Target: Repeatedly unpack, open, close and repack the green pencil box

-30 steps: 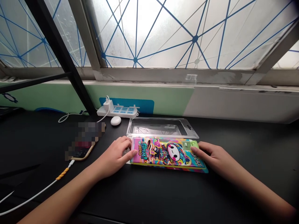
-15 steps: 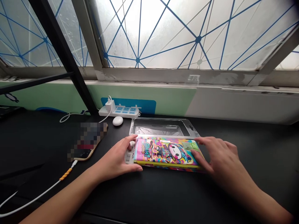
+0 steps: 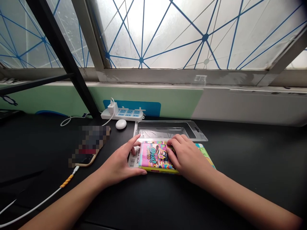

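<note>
Head view: left hand (image 3: 121,163) grips the left end of the colourful pencil box (image 3: 153,156); right hand (image 3: 188,156) lies flat on top, fingers spread; clear plastic tray (image 3: 165,130) lies just beyond.

head view: black desk (image 3: 251,166) under a window w/ blue tape lines (image 3: 168,35). colourful pencil box (image 3: 153,156) lies flat on the desk, white barcode card at its left end. left hand (image 3: 120,163) grips that left end, thumb on the near edge. right hand (image 3: 187,156) lies flat on top of the box, fingers spread. clear plastic tray (image 3: 168,130) just behind the box. power strip (image 3: 124,113) & white mouse (image 3: 121,124) further back, phone (image 3: 86,153) on a cable at left.
</note>
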A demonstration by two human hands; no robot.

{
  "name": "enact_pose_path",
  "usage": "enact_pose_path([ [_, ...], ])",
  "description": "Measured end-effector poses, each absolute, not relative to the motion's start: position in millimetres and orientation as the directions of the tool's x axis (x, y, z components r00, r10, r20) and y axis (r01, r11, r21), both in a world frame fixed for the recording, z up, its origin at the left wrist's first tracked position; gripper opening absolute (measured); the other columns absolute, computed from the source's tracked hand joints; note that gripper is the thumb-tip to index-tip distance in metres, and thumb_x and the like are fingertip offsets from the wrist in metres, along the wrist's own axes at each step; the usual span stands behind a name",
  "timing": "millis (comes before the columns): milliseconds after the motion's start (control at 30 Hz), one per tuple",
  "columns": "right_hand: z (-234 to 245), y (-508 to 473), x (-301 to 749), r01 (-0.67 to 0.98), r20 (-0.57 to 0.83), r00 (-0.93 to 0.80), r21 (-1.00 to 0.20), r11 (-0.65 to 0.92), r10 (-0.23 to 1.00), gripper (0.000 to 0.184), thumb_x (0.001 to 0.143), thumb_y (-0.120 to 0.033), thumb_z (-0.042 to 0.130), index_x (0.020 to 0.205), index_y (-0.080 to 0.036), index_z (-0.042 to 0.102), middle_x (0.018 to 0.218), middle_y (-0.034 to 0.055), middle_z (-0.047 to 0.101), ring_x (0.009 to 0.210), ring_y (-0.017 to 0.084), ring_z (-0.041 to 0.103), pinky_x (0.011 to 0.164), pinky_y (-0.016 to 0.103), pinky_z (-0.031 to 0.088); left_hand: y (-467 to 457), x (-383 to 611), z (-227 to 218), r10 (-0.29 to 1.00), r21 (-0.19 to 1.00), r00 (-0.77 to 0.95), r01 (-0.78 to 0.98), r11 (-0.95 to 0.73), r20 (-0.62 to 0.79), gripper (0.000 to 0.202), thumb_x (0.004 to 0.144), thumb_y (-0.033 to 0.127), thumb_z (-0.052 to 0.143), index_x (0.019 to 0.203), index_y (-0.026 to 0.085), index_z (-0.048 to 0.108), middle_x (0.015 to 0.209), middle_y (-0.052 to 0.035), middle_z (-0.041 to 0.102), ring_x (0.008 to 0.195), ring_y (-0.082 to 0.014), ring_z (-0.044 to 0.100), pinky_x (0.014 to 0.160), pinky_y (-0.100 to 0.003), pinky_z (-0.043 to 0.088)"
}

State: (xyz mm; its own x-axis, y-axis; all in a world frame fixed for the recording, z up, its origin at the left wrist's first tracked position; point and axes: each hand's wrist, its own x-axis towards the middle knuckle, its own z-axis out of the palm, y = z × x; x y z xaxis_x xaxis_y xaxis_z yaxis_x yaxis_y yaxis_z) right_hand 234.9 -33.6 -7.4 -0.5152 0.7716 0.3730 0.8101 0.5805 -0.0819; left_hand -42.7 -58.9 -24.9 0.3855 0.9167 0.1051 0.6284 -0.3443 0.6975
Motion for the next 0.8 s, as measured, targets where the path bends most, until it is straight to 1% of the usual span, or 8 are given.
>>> enact_pose_path([
  [133,-13.7,-33.4,233.6,0.824,0.394,-0.497,-0.064,0.563,0.773,0.024,0.104,-0.025,0.041,0.095,-0.017,0.062,0.094,0.0117,0.061,0.086,0.027,0.053,0.078,0.042,0.046,-58.8,-44.3,-28.1,0.908,0.676,0.401,0.637,-0.370,0.120,0.108,0.080,0.049,0.081,0.164,0.028,0.017,0.134,-0.0128,0.062,0.126,-0.0311,0.059,0.110,-0.047,0.044],
  [300,-12.1,-32.2,229.8,0.822,0.549,-0.461,-0.031,0.568,0.697,0.022,0.103,-0.020,0.038,0.092,-0.019,0.058,0.091,0.0118,0.059,0.087,0.027,0.052,0.080,0.043,0.045,-60.4,-39.8,-24.4,0.908,0.639,0.401,0.667,-0.382,0.124,0.109,0.079,0.050,0.083,0.164,0.028,0.019,0.131,-0.0120,0.064,0.114,-0.0307,0.064,0.104,-0.048,0.049],
  [400,-8.8,-34.3,230.9,0.821,0.631,-0.458,0.031,0.570,0.626,0.018,0.103,-0.020,0.041,0.094,-0.021,0.056,0.093,0.0112,0.061,0.088,0.028,0.054,0.083,0.044,0.047,-60.8,-36.0,-17.7,0.881,0.600,0.449,0.668,-0.440,0.146,0.088,0.081,0.051,0.080,0.156,0.027,0.041,0.135,-0.0121,0.063,0.119,-0.0323,0.061,0.105,-0.047,0.049],
  [467,-5.0,-40.8,236.7,0.804,0.682,-0.481,0.092,0.587,0.551,0.012,0.102,-0.018,0.045,0.102,-0.022,0.056,0.097,0.0101,0.064,0.091,0.027,0.057,0.092,0.048,0.046,-60.3,-36.0,-15.1,0.853,0.584,0.498,0.650,-0.486,0.156,0.069,0.087,0.055,0.074,0.146,0.027,0.055,0.144,-0.0113,0.060,0.126,-0.0333,0.057,0.109,-0.047,0.046],
  [533,0.8,-53.0,246.1,0.754,0.708,-0.534,0.150,0.640,0.462,0.015,0.100,-0.014,0.048,0.111,-0.022,0.055,0.100,0.0086,0.067,0.092,0.025,0.060,0.103,0.051,0.043,-59.1,-38.8,-15.3,0.841,0.601,0.520,0.627,-0.495,0.149,0.063,0.096,0.064,0.057,0.147,0.027,0.056,0.152,-0.0102,0.055,0.131,-0.0335,0.053,0.112,-0.048,0.042],
  [667,12.5,-89.4,267.4,0.578,0.630,-0.674,0.124,0.806,0.387,0.032,0.094,-0.005,0.048,0.120,-0.021,0.058,0.102,0.0070,0.073,0.090,0.021,0.067,0.110,0.046,0.042,-57.6,-48.0,-20.0,0.830,0.661,0.539,0.573,-0.484,0.141,0.088,0.095,0.081,0.019,0.158,0.025,0.043,0.162,-0.0094,0.045,0.137,-0.0357,0.047,0.117,-0.054,0.033],
  [733,12.8,-105.3,277.2,0.511,0.561,-0.724,0.045,0.858,0.402,0.027,0.094,-0.007,0.053,0.116,-0.021,0.061,0.096,0.0044,0.075,0.086,0.020,0.070,0.111,0.042,0.043,-58.3,-50.4,-21.0,0.834,0.684,0.536,0.559,-0.468,0.132,0.096,0.091,0.085,0.010,0.159,0.024,0.042,0.163,-0.0087,0.044,0.139,-0.0362,0.045,0.119,-0.054,0.031],
  [800,8.4,-114.0,288.2,0.470,0.493,-0.762,-0.024,0.882,0.419,0.014,0.097,-0.018,0.058,0.107,-0.024,0.065,0.092,0.0017,0.076,0.083,0.019,0.072,0.111,0.040,0.045,-59.6,-50.2,-20.4,0.848,0.687,0.520,0.581,-0.436,0.098,0.092,0.093,0.084,0.016,0.159,0.025,0.040,0.163,-0.0083,0.044,0.140,-0.0357,0.045,0.119,-0.053,0.033],
])
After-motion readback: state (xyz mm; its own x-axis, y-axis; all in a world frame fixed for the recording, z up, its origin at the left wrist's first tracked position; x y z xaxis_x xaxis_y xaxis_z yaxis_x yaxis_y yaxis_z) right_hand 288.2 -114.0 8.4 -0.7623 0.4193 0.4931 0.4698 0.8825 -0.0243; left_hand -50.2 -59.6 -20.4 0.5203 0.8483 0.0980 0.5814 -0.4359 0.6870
